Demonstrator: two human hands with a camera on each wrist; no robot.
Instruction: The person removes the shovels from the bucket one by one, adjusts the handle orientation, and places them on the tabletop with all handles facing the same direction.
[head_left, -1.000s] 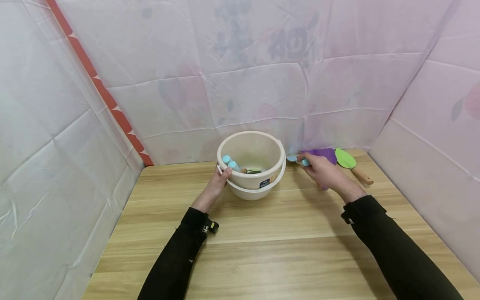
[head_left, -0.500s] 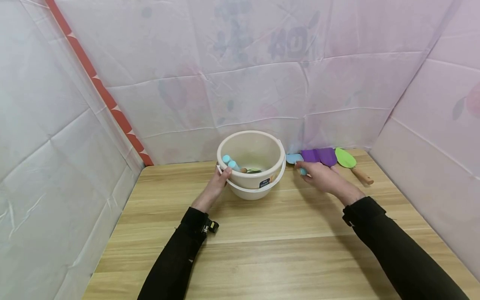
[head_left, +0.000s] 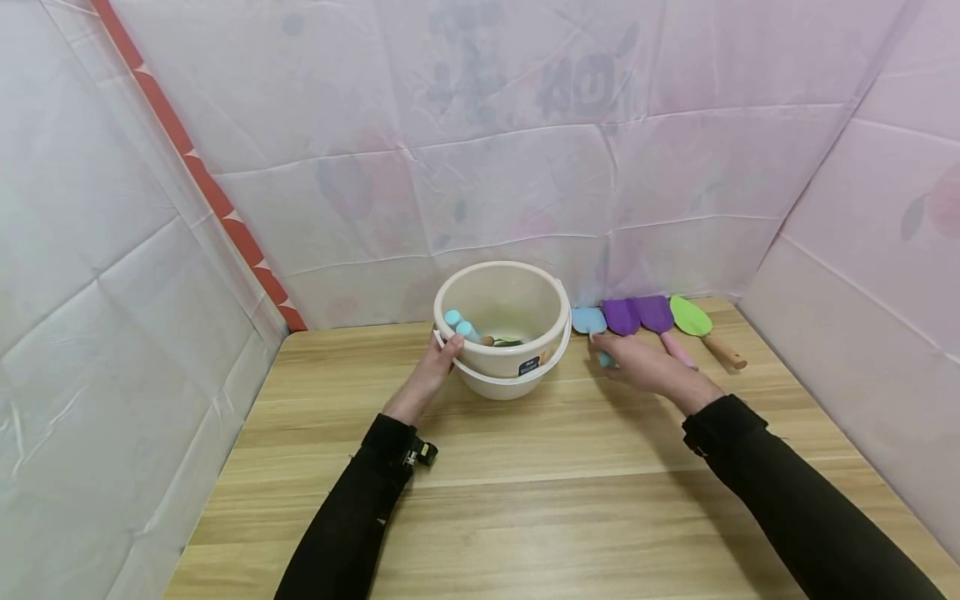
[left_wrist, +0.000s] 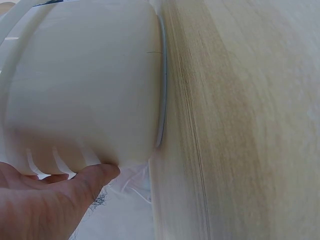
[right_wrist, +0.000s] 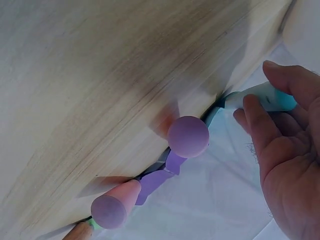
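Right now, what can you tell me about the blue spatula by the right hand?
The blue spatula looks like a toy with a light blue, rounded flat blade and a teal handle, plastic or silicone by its look. It lies flat on the wooden table, blade toward the back wall, just right of the cream bucket and leftmost in a row with two purple tools and a green one. The right hand pinches its handle between thumb and fingertips.

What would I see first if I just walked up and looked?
Probably the cream bucket in the middle of the wooden table, with the left hand holding its rim. Next, the bright toy shovels in a row by the back wall, where the right hand grips the blue shovel by its handle.
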